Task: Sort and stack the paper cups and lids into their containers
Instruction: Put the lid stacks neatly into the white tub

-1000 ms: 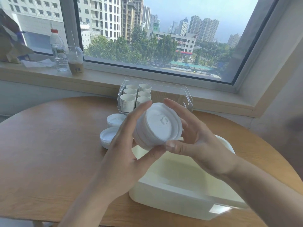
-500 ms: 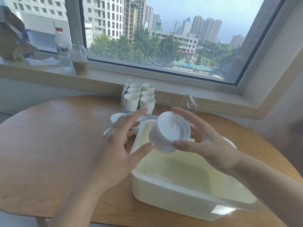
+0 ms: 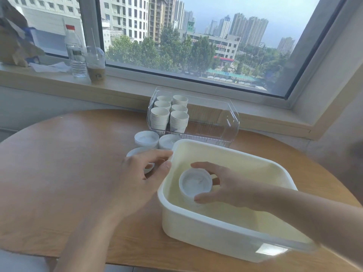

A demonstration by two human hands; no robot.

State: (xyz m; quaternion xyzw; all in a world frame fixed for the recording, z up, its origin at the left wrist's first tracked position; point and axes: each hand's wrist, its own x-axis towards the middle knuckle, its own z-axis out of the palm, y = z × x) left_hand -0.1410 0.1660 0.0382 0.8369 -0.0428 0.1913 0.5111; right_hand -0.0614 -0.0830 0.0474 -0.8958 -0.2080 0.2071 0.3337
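- Progress looks to me past halfway: six piles of paper cups (image 3: 169, 114) stand nested in the clear container (image 3: 216, 122), beyond my grip.
- My right hand (image 3: 231, 186) pinches a stack of lids (image 3: 195, 184) between thumb and fingers, low inside the cream tub (image 3: 216, 224); I cannot tell whether it touches the floor.
- My left hand (image 3: 137, 175) hangs loosely spread just left of that grip, over one lid pile (image 3: 139, 154).
- Two more lid piles (image 3: 146, 138) sit beyond it on the wooden table (image 3: 59, 163), still to move.
- Lids: white, round, thin, ridged plastic. Tub: smooth, rounded corners.
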